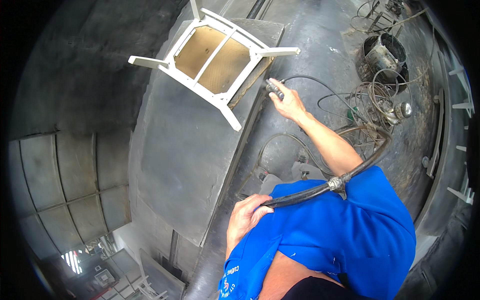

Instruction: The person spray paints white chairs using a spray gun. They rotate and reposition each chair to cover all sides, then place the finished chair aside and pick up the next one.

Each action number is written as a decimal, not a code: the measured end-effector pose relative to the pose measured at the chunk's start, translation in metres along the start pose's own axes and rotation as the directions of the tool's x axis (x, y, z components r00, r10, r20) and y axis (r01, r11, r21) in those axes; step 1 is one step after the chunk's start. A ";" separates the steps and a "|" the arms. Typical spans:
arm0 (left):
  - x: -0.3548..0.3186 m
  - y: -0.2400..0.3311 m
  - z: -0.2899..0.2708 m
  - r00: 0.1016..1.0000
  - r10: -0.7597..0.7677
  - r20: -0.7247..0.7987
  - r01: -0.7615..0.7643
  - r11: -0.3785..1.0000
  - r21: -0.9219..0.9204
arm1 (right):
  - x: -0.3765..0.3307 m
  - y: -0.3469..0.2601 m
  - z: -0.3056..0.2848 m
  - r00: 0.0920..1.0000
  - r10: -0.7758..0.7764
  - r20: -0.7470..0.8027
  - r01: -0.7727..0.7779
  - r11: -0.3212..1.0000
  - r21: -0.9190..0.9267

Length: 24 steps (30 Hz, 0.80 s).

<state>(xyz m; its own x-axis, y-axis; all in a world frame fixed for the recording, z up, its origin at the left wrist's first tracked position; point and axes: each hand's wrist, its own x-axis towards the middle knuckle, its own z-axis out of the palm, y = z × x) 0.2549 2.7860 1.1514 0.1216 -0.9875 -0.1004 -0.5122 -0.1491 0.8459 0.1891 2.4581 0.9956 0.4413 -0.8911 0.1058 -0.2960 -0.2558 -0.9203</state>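
Note:
My right hand [290, 104] is reached forward and wrapped around a small dark spray gun [273, 89], with a thin black hose trailing from it to the right. Its tip points toward a white wooden stool or chair frame [214, 62], which lies with its legs sticking up on a board. Inside the frame, the tan underside of the seat [220, 75] shows. Close to my body, my left hand [246, 214] is closed on a thick black hose [300, 196], which has a wrapped joint and curves across my blue shirt to the right.
The frame rests at the far end of a grey board [185, 155]. Tangled hoses [377, 102] lie on the floor at right, beside a paint-smeared bucket [384, 57]. White parts [462, 195] line the right edge; a panelled wall [75, 185] stands left.

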 end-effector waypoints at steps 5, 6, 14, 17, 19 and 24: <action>0.015 -0.013 0.009 0.998 0.054 0.038 -0.054 0.999 -0.002 | 0.001 0.001 -0.049 0.992 0.077 -0.099 -0.075 0.997 0.021; 0.020 -0.019 0.012 0.997 0.059 0.050 -0.059 0.998 0.010 | -0.004 0.000 -0.058 0.990 0.079 -0.119 -0.077 0.997 0.020; 0.098 -0.059 0.067 0.940 0.212 0.266 -0.152 0.961 -0.231 | -0.124 0.024 -0.184 0.946 0.245 -0.210 -0.236 0.969 0.068; 0.130 -0.036 0.113 0.799 0.239 0.552 0.065 0.878 -0.474 | -0.183 0.008 -0.254 0.853 0.301 -0.427 -0.268 0.953 0.139; 0.146 -0.005 0.154 0.659 0.383 0.647 0.087 0.816 -0.572 | -0.224 -0.017 -0.305 0.746 0.220 -0.629 -0.298 0.954 -0.019; 0.138 0.118 0.270 0.343 0.709 0.615 0.078 0.631 -0.772 | -0.359 -0.132 -0.425 0.459 0.008 -0.888 -0.487 0.838 -0.244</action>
<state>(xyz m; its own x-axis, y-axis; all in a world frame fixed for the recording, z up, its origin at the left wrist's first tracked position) -0.0183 2.6186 1.0959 -0.8448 -0.4766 0.2432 0.3421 -0.1317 0.9304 -0.2901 2.6527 1.2387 -0.5524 -0.7440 0.3760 -0.6701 0.1281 -0.7312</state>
